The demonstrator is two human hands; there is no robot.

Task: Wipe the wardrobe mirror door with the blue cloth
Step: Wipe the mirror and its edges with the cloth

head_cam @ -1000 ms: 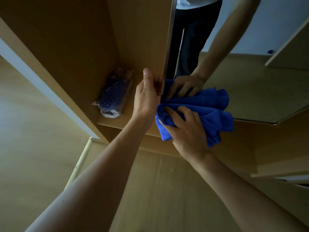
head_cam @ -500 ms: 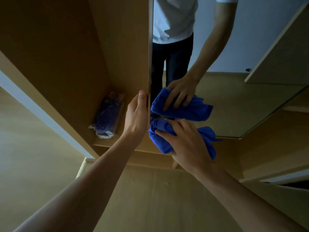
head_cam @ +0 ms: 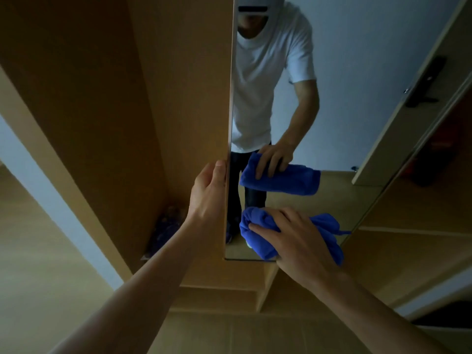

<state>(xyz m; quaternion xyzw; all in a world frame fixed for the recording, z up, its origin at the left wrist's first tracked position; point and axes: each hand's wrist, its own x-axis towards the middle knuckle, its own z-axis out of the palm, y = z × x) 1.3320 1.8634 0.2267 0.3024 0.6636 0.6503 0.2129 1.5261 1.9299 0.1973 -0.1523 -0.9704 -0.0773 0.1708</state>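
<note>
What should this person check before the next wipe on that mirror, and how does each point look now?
1. The right hand holds the blue cloth: ok, fingers curl over it.
2. Cloth flat against the mirror door: cannot tell, contact is hidden under the hand.
3. The left hand steadies the door's edge: ok, it grips it.
4. Glass above the cloth free of obstacles: ok.
5. Streaks left on the glass: cannot tell, light too dim.

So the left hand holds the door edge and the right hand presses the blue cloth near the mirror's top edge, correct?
No: the head view shows the right hand pressing the blue cloth near the bottom edge of the mirror, not the top. The rest stands.
</note>
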